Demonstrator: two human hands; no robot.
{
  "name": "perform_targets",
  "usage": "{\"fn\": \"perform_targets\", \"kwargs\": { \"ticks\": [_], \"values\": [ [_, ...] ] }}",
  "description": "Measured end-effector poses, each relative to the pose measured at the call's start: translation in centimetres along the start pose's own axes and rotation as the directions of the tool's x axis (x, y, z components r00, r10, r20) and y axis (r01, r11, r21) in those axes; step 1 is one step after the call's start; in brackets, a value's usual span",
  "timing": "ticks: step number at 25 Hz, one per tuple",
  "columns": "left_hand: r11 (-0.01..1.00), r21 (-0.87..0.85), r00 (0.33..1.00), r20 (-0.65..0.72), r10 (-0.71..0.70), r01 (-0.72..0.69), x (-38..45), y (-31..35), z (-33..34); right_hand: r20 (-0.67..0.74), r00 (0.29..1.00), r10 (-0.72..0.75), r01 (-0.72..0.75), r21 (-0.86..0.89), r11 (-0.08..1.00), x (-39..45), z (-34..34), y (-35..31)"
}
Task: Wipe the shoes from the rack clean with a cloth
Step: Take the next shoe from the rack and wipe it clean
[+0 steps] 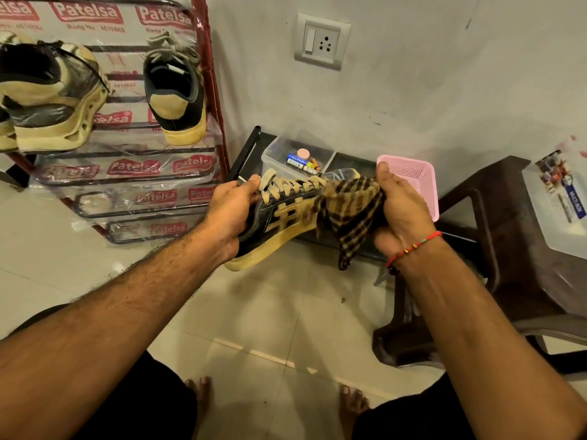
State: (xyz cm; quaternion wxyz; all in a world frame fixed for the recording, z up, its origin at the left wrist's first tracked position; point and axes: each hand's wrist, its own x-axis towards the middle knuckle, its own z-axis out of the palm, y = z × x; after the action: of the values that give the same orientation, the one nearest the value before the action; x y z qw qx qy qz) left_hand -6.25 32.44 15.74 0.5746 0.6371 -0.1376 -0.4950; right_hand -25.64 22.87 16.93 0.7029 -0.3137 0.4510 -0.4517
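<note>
Two bare forearms reach out from the bottom edge over a pale tiled floor (pixel 260 315), with bare toes showing below between dark-clad knees. Out past the wrists, the left hand (pixel 230 214) is wrapped around the heel end of a black and tan sneaker (pixel 279 217), held in the air on its side with the yellowed sole toward the floor. At its toe, the right hand (pixel 401 211), a red thread at the wrist, clutches a brown checked cloth (pixel 349 208) against the shoe. Behind them a grey wall (pixel 413 90) carries a switch and socket plate (pixel 321 41). Left stands the red shoe rack (pixel 212 90), its shelves wrapped in printed plastic, with two more worn sneakers on the top shelf. Against the wall sit a clear box of small items (pixel 297 155) and a pink basket (pixel 416 182). A brown plastic stool (pixel 495 236) crowds the right side, close by the right forearm.
</note>
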Motion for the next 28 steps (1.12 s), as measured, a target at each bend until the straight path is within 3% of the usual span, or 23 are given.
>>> {"fn": "perform_targets", "kwargs": {
  "ticks": [2,4,7,10,12,15,16,19,20,22,24,25,28],
  "values": [
    [1.000,-0.001,1.000,-0.002,-0.001,0.001,0.2,-0.1,0.0,0.118,0.991,0.058,-0.078,0.174,0.982,-0.1,0.1,-0.3],
    [1.000,-0.011,1.000,-0.004,0.002,-0.002,0.3,-0.2,0.0,0.215,0.976,-0.030,-0.037,0.299,0.953,-0.5,0.2,-0.9],
    [1.000,0.003,1.000,-0.005,0.009,-0.009,0.4,-0.3,0.1,0.147,0.981,-0.129,0.128,0.017,0.992,-0.9,0.2,-0.6],
    [0.999,0.029,1.000,-0.014,0.012,-0.012,0.3,-0.5,0.3,0.145,0.949,-0.281,0.312,-0.299,0.902,-1.3,0.2,-1.1],
    [0.999,0.031,1.000,-0.008,0.007,-0.007,0.3,-0.4,0.3,0.176,0.862,-0.475,0.506,-0.353,0.787,-1.7,0.0,-1.9],
    [1.000,-0.005,1.000,0.005,0.000,0.001,0.3,-0.3,0.4,0.260,0.633,-0.729,0.761,-0.380,0.525,-2.1,-0.2,-2.3],
    [1.000,-0.005,1.000,0.008,-0.001,0.001,0.2,-0.3,0.4,0.248,0.622,-0.743,0.772,-0.356,0.527,-2.2,-0.1,-2.1],
    [1.000,0.017,1.000,0.009,-0.007,0.007,0.2,-0.4,0.4,0.124,0.756,-0.643,0.649,-0.270,0.711,-2.0,0.0,-1.9],
    [1.000,0.018,1.000,0.008,-0.007,0.006,0.2,-0.3,0.4,0.073,0.760,-0.645,0.632,-0.310,0.710,-1.9,-0.2,-2.2],
    [1.000,0.012,1.000,0.009,-0.006,0.006,0.2,-0.2,0.3,0.073,0.645,-0.761,0.683,-0.503,0.530,-1.7,-1.0,-2.5],
    [1.000,0.015,1.000,0.011,-0.014,0.014,0.3,-0.2,0.3,0.272,0.491,-0.828,0.740,-0.631,0.231,-1.7,-0.9,-2.0],
    [1.000,0.013,1.000,0.011,-0.023,0.023,0.4,-0.3,0.2,0.393,0.474,-0.788,0.746,-0.654,0.122,-2.1,-0.5,-1.3],
    [0.998,-0.025,0.998,0.015,-0.062,0.062,0.8,-0.5,0.1,0.696,0.526,-0.489,0.772,-0.632,-0.071,-2.2,0.3,1.9]
  ]
}}
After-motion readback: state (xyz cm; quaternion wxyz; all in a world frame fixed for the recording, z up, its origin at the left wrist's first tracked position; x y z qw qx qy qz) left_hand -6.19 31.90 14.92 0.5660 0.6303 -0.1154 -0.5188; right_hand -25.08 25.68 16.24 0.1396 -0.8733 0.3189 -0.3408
